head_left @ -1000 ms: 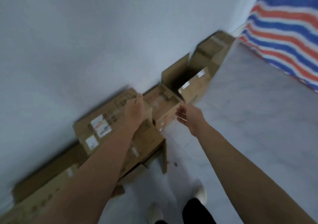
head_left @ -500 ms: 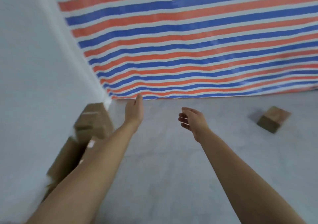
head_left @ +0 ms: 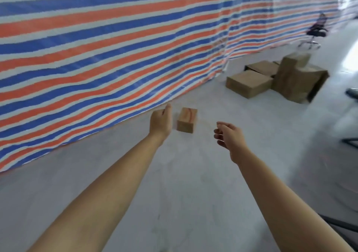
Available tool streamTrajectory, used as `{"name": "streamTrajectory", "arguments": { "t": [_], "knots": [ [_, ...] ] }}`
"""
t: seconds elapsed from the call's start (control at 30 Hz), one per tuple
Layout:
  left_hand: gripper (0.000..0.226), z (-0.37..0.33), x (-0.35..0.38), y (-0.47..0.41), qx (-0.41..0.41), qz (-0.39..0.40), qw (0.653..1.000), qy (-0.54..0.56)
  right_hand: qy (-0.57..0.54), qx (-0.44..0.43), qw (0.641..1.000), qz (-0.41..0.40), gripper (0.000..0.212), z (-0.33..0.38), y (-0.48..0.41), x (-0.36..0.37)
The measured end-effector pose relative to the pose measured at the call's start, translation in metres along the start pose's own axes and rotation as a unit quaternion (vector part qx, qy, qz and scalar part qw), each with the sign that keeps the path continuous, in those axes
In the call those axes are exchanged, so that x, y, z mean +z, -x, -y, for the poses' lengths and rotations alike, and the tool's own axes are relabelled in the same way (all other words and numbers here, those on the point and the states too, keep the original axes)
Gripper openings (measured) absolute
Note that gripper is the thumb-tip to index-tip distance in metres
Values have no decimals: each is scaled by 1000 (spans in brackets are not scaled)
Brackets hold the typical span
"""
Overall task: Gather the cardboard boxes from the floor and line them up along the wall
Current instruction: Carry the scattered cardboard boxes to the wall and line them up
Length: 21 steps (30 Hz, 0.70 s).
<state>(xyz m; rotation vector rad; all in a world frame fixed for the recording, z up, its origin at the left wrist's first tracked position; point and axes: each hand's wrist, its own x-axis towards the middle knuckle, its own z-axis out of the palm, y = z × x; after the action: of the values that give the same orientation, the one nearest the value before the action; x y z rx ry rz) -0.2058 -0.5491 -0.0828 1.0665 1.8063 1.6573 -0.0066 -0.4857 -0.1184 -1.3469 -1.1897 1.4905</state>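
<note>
A small cardboard box (head_left: 187,119) lies on the grey floor near the striped tarp, just beyond my hands. My left hand (head_left: 160,123) is stretched out to the left of it, empty, fingers loosely apart. My right hand (head_left: 228,135) is to the right of the box, empty, with its fingers curled but apart. Neither hand touches the box. Farther back at the right a flat cardboard box (head_left: 249,83) sits beside a tall cardboard box (head_left: 298,77), with another low box (head_left: 262,68) behind them.
A red, white and blue striped tarp (head_left: 116,48) hangs along the left and far side. An office chair (head_left: 315,32) stands at the far right. Dark metal frame parts (head_left: 350,141) reach in from the right edge. Grey floor (head_left: 193,193) stretches ahead.
The view has swung right, away from the white wall and its row of boxes, towards the tarp and the loose boxes. Both hands stay outstretched and empty.
</note>
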Motion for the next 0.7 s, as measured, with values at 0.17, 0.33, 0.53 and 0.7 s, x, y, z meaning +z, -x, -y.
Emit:
{"name": "streamTrajectory", "arguments": {
  "t": [0.17, 0.33, 0.53, 0.7],
  "knots": [
    [36, 20, 133, -94, -61, 99, 991, -59, 7, 17, 998, -65, 19, -4, -127, -71],
    [48, 27, 252, -195, -83, 123, 984, -97, 36, 20, 993, -109, 21, 24, -266, -119],
    [50, 3, 389, -298, -63, 215, 957, -183, 75, 23, 986, -144, 18, 66, -408, -193],
    [58, 34, 548, -386, -74, 254, 953, -150, 39, 21, 980, -195, 17, 82, -536, -278]
  ]
}}
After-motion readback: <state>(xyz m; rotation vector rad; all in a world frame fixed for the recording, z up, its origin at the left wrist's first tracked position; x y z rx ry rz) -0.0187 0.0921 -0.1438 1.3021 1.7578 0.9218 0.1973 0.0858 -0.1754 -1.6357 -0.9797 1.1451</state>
